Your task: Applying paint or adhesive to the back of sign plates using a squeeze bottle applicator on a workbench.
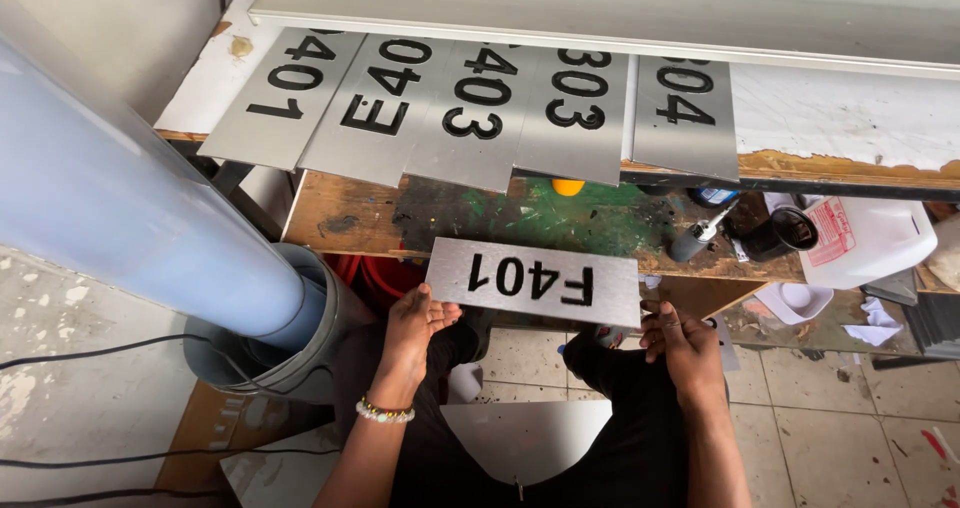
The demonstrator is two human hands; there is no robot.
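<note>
- A rectangular brushed-metal plate with black cut-out characters is seen at the centre of the frame, held level in front of the paint-stained worktop.
- The left hand, a beaded bracelet at its wrist, is raised palm up under the plate's lower left corner.
- The right hand is raised at the lower right corner.
- The fingers of both hands are curled onto the plate's lower edge, gripping it.
- 5 similar plates are laid in a row in the upper half of the frame.
</note>
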